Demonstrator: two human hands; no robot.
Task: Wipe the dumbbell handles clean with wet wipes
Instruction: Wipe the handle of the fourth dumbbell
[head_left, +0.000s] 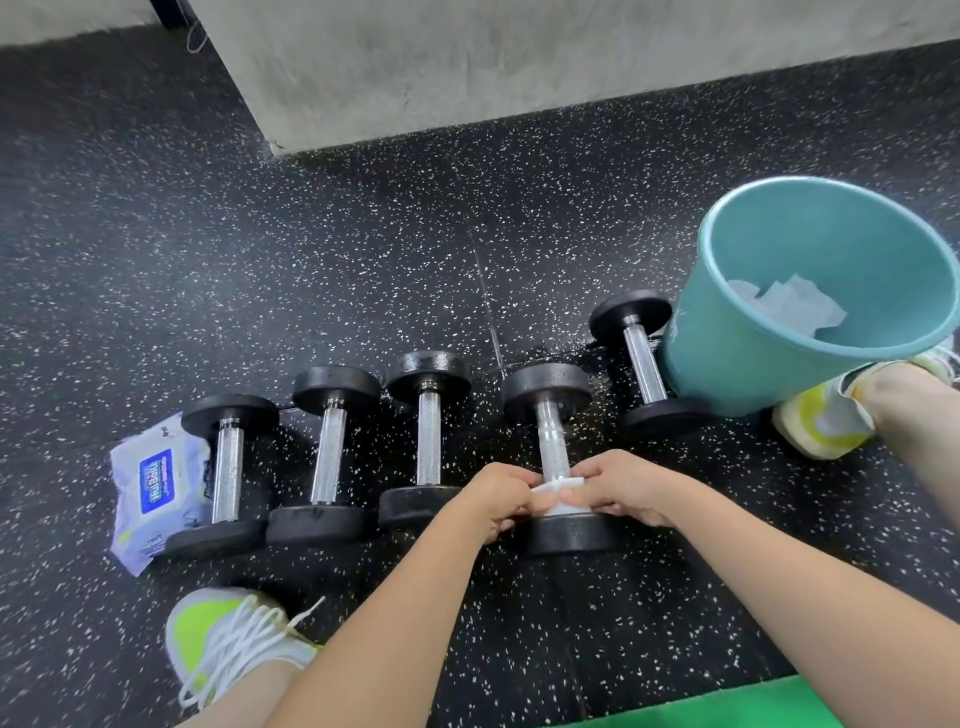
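Both hands, left hand (501, 496) and right hand (621, 488), pinch a white wet wipe (558, 487) around the near end of a dumbbell (558, 457) handle, lying on the floor (363, 234), long axis running away from the camera.

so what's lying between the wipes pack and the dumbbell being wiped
In the head view, three other dumbbells lie in a row between the wipes pack and the dumbbell both hands are wiping; the leftmost overlaps the pack's edge.
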